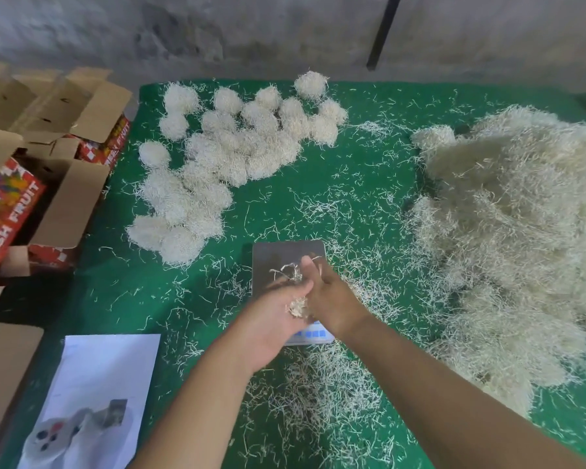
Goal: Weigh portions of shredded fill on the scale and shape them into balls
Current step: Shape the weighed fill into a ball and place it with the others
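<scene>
Hands meet over the scale (286, 262) in the head view, the only one given. The left hand (271, 319) lies palm up, loosely cupped, with a small tuft of shredded fill (297, 307) in it; the right hand (329, 296) presses in beside it, fingers spread and half open, a few strands (286, 270) trailing from the fingertips above the steel plate. Each grip is loose rather than closed, the tuft caught between the two palms. The plate itself looks bare, and the readout is hidden under the wrists, so I cannot tell a weight.

Many finished balls (230, 154) sit heaped at the far left of the green table (352, 184). A large loose pile of fill (518, 238) lies at the right, so I judge much remains to weigh and roll. Open fruit cartons (21, 198) stand left, and a printed sheet (105, 384) lies near.
</scene>
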Tool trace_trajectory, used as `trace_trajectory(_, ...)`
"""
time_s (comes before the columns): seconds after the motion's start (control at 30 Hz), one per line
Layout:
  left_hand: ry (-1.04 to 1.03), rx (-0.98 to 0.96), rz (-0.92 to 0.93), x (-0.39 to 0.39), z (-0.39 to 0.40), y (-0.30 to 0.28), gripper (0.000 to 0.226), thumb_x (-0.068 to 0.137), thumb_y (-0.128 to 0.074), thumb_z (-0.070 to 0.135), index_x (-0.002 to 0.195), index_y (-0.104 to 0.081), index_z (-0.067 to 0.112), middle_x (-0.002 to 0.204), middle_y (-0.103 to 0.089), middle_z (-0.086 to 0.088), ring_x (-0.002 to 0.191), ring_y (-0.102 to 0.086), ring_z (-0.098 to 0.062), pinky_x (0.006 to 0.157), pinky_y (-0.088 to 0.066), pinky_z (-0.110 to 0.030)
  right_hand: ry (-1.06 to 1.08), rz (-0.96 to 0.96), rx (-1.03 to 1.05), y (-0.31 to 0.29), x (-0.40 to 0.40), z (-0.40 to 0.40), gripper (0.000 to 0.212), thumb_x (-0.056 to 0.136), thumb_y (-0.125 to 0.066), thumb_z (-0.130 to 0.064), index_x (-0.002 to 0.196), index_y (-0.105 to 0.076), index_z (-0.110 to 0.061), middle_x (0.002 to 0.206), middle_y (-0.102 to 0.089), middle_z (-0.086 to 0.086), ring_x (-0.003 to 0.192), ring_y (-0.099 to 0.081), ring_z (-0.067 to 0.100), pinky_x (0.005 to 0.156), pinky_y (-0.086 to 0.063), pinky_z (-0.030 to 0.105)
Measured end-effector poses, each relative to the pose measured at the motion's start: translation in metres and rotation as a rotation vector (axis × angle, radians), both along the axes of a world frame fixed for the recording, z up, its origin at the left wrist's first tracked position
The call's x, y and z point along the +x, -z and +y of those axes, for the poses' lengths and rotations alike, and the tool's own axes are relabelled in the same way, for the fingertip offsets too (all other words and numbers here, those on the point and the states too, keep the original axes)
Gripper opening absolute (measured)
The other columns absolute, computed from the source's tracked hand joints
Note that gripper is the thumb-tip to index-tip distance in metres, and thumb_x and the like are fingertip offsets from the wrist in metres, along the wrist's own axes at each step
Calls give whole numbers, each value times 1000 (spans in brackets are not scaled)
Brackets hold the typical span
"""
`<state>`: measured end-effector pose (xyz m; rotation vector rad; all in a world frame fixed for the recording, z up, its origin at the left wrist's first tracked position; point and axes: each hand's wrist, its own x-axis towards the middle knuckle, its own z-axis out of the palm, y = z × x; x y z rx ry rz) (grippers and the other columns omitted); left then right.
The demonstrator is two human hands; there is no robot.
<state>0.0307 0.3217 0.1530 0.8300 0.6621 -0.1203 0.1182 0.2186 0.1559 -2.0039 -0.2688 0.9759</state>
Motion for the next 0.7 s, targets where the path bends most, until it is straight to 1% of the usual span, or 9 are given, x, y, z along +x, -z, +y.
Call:
trace_trajectory(0.03,12,28,0,3,10,5,100,65,-95,30,153,-48,22,146,-62,-7,125,-67,-26,116,-44,-52,1,53,-36,2,4,4,75,103,-24,-76,164,-28,-31,161,-49,8,148,-44,31,121,-30,46)
trace_trajectory(0.1,111,265,45,11,26,17,100,69,-94,28,156,-43,31,152,-55,3,130,-61,-20,118,-41,-50,40,165,-98,7,13,8,81,100,-27,-81,158,-38,-26,147,-60,11,138,-53,31,116,-42,49)
trace_trajectory(0.2,163,640,137,22,46,47,89,86,-85,16,158,-38,37,158,-46,6,132,-52,-9,116,-38,-39,148,324,-22,17,24,10,44,103,-51,-64,120,-66,-25,123,-70,5,111,-68,20,86,-58,35)
trace_trajectory(0.3,264,941,121,31,55,74,81,91,-80,16,155,-35,35,156,-46,0,130,-44,-6,107,-34,-30,175,333,14,34,30,13,27,102,-68,-43,114,-71,-20,112,-76,3,105,-74,19,91,-62,39)
trace_trajectory(0.4,359,1241,143,44,61,95,70,90,-80,20,148,-42,27,145,-53,-2,132,-49,-22,110,-41,-44,195,345,69,46,35,15,19,103,-69,-31,118,-72,-19,109,-80,2,102,-78,19,93,-61,39)
trace_trajectory(0.47,396,1312,119,52,65,104,67,89,-80,17,147,-48,26,147,-51,-2,136,-44,-26,114,-39,-46,213,359,84,53,37,13,22,106,-64,-22,127,-70,-17,114,-80,6,105,-77,22,95,-61,39)
trace_trajectory(0.53,383,1279,59,57,68,111,72,88,-77,3,151,-50,26,156,-38,-2,145,-33,-24,120,-28,-34,234,370,87,59,39,14,29,108,-60,-17,136,-66,-16,118,-79,8,109,-76,25,100,-60,43)
trace_trajectory(0.6,356,1245,24,59,71,114,84,85,-73,-9,155,-47,29,156,-34,-2,145,-30,-18,120,-27,-29,260,376,90,63,39,13,31,109,-57,-15,140,-64,-17,119,-78,5,111,-75,25,99,-60,44)
trace_trajectory(0.7,314,1224,18,58,74,116,93,87,-74,-7,163,-34,31,158,-33,1,146,-30,-13,124,-33,-40,303,343,91,66,38,10,22,109,-57,-18,120,-75,-23,113,-80,1,112,-74,24,89,-61,38)
